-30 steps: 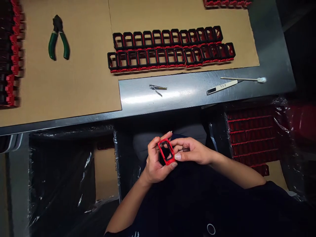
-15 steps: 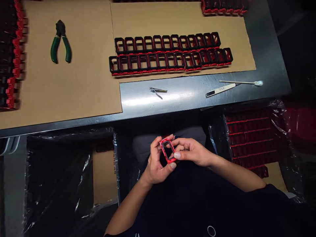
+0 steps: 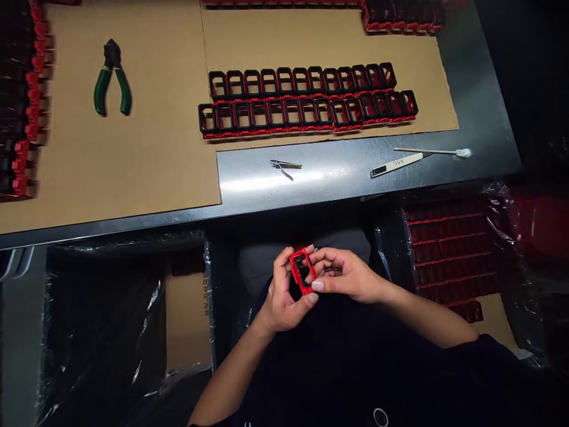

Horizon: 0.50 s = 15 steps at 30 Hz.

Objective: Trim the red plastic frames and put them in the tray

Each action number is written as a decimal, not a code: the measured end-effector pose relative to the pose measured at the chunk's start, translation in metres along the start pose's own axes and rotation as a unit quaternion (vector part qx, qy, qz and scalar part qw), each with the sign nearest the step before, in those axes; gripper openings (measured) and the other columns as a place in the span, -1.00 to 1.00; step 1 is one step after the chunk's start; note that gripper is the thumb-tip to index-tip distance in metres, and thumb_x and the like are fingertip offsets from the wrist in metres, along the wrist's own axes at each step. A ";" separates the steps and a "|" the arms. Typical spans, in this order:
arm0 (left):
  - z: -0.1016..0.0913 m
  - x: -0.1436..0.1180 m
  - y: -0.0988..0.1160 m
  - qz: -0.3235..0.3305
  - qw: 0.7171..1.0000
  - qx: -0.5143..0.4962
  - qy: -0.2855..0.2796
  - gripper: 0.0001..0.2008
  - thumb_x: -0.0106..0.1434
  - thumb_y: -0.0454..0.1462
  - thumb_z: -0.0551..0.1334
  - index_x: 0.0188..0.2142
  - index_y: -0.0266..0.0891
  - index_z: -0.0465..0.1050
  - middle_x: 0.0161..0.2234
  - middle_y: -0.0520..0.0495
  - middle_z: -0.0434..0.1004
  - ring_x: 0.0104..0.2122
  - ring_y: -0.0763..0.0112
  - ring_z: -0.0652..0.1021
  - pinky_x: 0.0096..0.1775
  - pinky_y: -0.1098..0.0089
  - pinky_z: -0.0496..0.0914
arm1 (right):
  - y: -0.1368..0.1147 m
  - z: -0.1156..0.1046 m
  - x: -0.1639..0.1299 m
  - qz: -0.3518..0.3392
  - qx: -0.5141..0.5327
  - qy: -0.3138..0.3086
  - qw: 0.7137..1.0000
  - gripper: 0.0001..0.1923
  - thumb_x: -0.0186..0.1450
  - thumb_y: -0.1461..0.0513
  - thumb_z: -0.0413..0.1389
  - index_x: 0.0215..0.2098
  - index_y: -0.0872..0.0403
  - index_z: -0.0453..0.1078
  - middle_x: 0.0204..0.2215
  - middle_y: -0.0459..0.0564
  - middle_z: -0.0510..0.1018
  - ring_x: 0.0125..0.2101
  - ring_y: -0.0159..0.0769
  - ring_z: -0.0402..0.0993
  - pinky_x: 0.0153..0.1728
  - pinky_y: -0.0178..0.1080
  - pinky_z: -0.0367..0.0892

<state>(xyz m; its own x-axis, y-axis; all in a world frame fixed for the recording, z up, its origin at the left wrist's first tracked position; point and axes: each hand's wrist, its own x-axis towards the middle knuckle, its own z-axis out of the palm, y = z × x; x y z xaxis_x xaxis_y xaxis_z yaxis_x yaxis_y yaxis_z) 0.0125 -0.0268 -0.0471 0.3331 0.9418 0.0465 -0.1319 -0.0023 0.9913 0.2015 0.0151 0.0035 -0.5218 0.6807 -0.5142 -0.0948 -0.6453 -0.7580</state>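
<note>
Over my lap, a small red and black rectangular plastic frame [image 3: 295, 274] is held tilted between both hands. My left hand [image 3: 284, 302] grips its left side and lower end, with the thumb at the bottom corner and fingers around the far end. My right hand [image 3: 344, 276] pinches the right side, its thumb on the lower right edge and fingertips behind the frame. Ahead on the table, similar frames [image 3: 275, 114] stand in two rows on cardboard [image 3: 155, 160].
Green-handled cutting pliers [image 3: 103, 92] lie on the cardboard. A nail clipper [image 3: 285, 165], a white tool marked A55 [image 3: 398, 164] and a cotton swab [image 3: 427, 150] rest on the metal tabletop [image 3: 329, 184]. A lined box of frames [image 3: 453, 255] stands at lower right; stacked frames [image 3: 33, 112] are at far left.
The frame has tilted slightly in my hands, showing more of its red face. My right fingers have shifted a little behind it. The camera view has moved slightly.
</note>
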 end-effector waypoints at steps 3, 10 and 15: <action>-0.001 -0.001 -0.002 0.001 1.000 -0.011 0.001 -0.14 0.28 -0.14 0.36 0.39 0.00 -0.14 0.33 -0.32 0.27 0.28 0.04 0.39 0.24 -0.06 0.34 | 0.001 -0.001 0.001 -0.007 0.001 0.000 1.000 -0.51 0.13 0.08 0.44 -0.05 0.09 0.49 -0.29 -0.05 0.60 -0.31 -0.37 0.54 -0.21 -0.30 0.41; 0.002 0.002 -0.004 0.007 0.991 -0.130 0.042 -0.39 0.35 -0.05 0.27 0.31 0.00 0.11 0.27 -0.27 0.39 0.24 0.08 0.44 0.25 -0.06 0.31 | 0.003 -0.012 0.010 0.024 0.034 -0.064 0.997 -0.53 0.16 0.07 0.42 -0.01 0.05 0.56 -0.22 0.01 0.66 -0.23 -0.29 0.58 -0.12 -0.24 0.46; -0.010 -0.006 0.001 -0.016 0.975 -0.154 0.161 -0.36 0.17 0.00 0.42 0.13 -0.12 0.27 0.02 -0.23 0.58 0.01 0.13 0.61 0.07 0.10 0.48 | 0.004 -0.002 0.038 0.079 -0.013 -0.102 0.991 -0.58 0.14 0.02 0.43 -0.13 0.06 0.61 -0.34 0.01 0.66 -0.36 -0.28 0.58 -0.22 -0.22 0.49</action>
<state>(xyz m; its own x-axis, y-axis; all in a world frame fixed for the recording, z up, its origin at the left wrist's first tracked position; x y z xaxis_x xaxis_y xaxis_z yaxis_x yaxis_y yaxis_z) 0.0013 -0.0290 -0.0475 0.0390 0.9965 -0.0745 -0.4163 0.0840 0.9053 0.1835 0.0392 -0.0197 -0.6899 0.4850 -0.5374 0.0229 -0.7274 -0.6858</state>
